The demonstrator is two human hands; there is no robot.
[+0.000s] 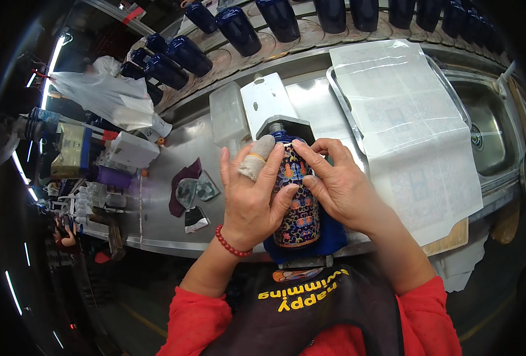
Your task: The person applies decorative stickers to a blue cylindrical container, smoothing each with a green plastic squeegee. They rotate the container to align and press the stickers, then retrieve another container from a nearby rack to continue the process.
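Note:
A dark blue bottle (297, 216) with a colourful floral pattern lies in front of me, its neck pointing away. Under it shows a blue cloth (335, 236), and its neck end meets a grey angular holder (298, 126). My left hand (248, 202) grips the bottle's left side, thumb and fingertips pressed near the shoulder. One of its fingers wears a beige cloth finger cover (256, 159) held by a yellow band. From the other side my right hand (346, 190) grips the bottle, its thumb and index finger on the patterned surface near the top.
Patterned translucent sheets (414, 142) cover a tray at the right, beside a sink (485, 127). Cloth scraps (193, 187) lie on the steel bench at the left. A clear plastic container (227, 113) stands behind. Several blue bottles (237, 31) line the far conveyor.

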